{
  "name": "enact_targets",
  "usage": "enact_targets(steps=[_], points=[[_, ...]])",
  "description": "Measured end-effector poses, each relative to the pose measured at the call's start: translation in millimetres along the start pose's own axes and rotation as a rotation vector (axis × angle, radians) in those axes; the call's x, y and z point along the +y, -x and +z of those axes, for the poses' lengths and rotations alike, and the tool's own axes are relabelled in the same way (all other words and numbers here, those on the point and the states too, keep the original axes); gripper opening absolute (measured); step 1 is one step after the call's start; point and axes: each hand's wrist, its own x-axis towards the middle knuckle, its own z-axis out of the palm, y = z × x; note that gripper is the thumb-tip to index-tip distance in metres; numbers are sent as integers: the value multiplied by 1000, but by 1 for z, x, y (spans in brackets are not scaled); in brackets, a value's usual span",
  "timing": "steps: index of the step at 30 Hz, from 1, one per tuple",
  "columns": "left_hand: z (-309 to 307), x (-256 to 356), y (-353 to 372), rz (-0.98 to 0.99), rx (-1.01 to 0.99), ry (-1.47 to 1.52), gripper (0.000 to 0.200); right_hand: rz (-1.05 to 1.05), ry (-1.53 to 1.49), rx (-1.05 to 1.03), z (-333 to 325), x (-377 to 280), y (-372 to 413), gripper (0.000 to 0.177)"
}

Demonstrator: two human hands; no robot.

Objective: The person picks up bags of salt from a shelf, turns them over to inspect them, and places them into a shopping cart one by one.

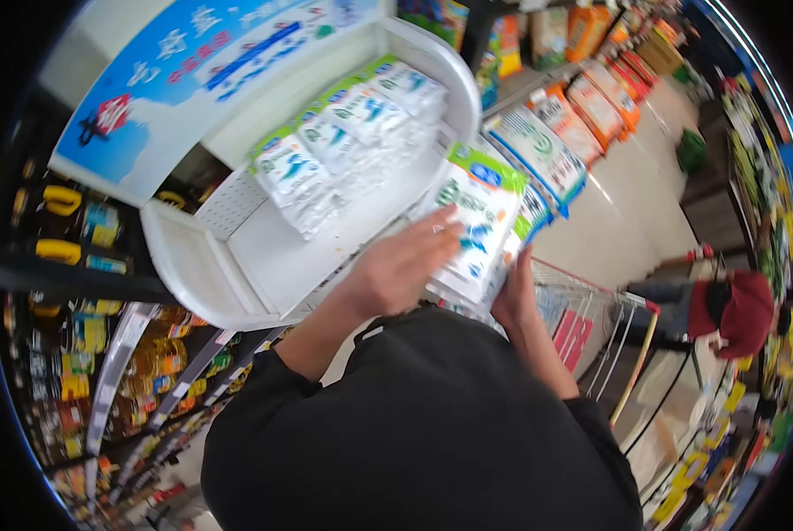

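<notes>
A stack of white salt packets [489, 199] with green tops and blue print is between my hands, over the right end of a white display bin. My left hand [414, 265] lies across the front of the stack, slightly blurred, its fingers pressed to the top packet. Under the stack's lower right edge, my right hand [516, 292] grips it with the thumb up along the side; its other fingers are hidden. More salt packets [348, 133] stand in a row inside the bin [259, 301], at its back and right.
A blue sign [180, 97] backs the bin. Oil bottles [153, 358] fill shelves at left. Large bags [542, 146] lie beyond the bin. At my right is a shopping cart [631, 372]; a person in a dark red top [737, 310] stands farther right.
</notes>
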Motion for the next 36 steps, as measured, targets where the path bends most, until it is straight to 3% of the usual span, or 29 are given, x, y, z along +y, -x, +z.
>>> enact_targets(steps=[1, 3, 4, 7, 9, 10, 12, 13, 15, 20, 32, 36], points=[[17, 16, -3, -10, -58, 49, 31, -33, -46, -34, 5, -4, -2, 74], [52, 27, 3, 74, -195, 10, 29, 33, -23, -13, -3, -18, 7, 58], [54, 32, 1, 93, -207, 46, 29, -39, 111, 16, -7, -21, 4, 48], [41, 23, 3, -40, -313, 281, 28, -149, 199, 98, 6, -25, 15, 43], [40, 4, 13, -187, -83, 208, 50, -131, 249, 82, 0, -30, 21, 44], [47, -2, 14, -188, -91, 209, 50, -106, 313, 50, -2, -32, 23, 45], [65, -12, 13, -905, 55, 680, 47, -61, 316, -3, -5, -30, 27, 46], [71, -18, 9, -912, 57, 674, 47, -20, 326, -61, -4, -29, 28, 46], [81, -23, 4, -1148, -155, 1239, 47, 21, 371, -98, -1, -22, 31, 48], [104, -7, -3, -1258, 190, 1392, 31, 77, 579, -48, 2, -28, 37, 54], [107, -10, 0, -1125, 176, 1183, 33, 37, 877, -4, -14, -17, 45, 44], [96, -12, -1, -1120, 204, 1026, 33, 94, 784, -32, -11, -13, 44, 46]])
